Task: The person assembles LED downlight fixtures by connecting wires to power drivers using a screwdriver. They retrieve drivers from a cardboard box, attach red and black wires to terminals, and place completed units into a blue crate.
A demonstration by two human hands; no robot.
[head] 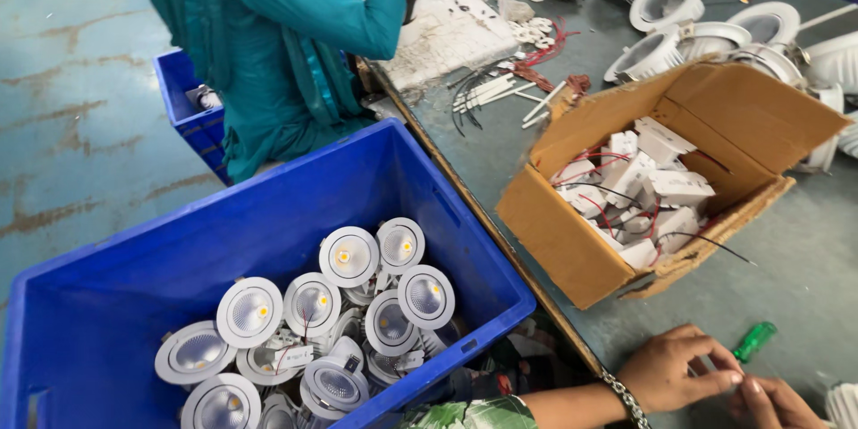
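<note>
My left hand (677, 368), a chain bracelet on its wrist, rests on the grey table (795, 250) at the bottom right, fingers curled together. Its fingertips meet those of my right hand (774, 402), which is cut off by the frame's lower edge. Whatever is pinched between them is hidden. A small green tool handle (755, 340) lies tilted on the table just beyond my fingers; I cannot tell whether either hand touches it.
A large blue crate (268, 206) of several white round downlights sits at the left. An open cardboard box (572, 241) holds white driver units with red and black wires. White lamp housings (666, 0) crowd the far right. A co-worker in teal (286, 45) sits beyond, beside a small blue bin (183, 112).
</note>
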